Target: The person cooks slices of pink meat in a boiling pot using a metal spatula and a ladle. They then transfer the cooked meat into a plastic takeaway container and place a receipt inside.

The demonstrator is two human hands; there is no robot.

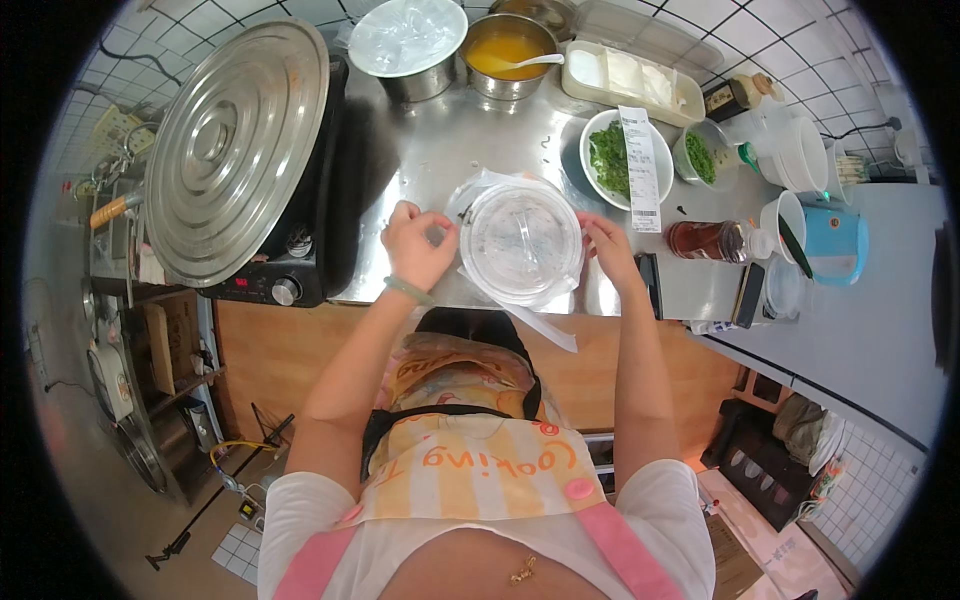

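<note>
A round container with a clear plastic lid (pixel 521 244) stands before me at the front of the steel counter (pixel 465 161). Thin plastic (pixel 480 187) shows around its rim, and a loose strip hangs over the counter's front edge. On the container's left, my left hand (pixel 420 247) has thumb and forefinger curled into a ring, their tips by the plastic. My right hand (pixel 609 251) is at the opposite side, fingertips at the rim. Whether either hand pinches the plastic is unclear. The lid's glare blurs the contents.
A large metal lid (pixel 240 150) covers the induction cooker (pixel 262 289) at left. Behind are a pot of yellow liquid (pixel 502 56) and a seasoning box (pixel 634 82). Right stand a bowl of chopped greens (pixel 609 157) under a printed receipt (pixel 640 169) and a bottle of reddish-brown liquid (pixel 705 240).
</note>
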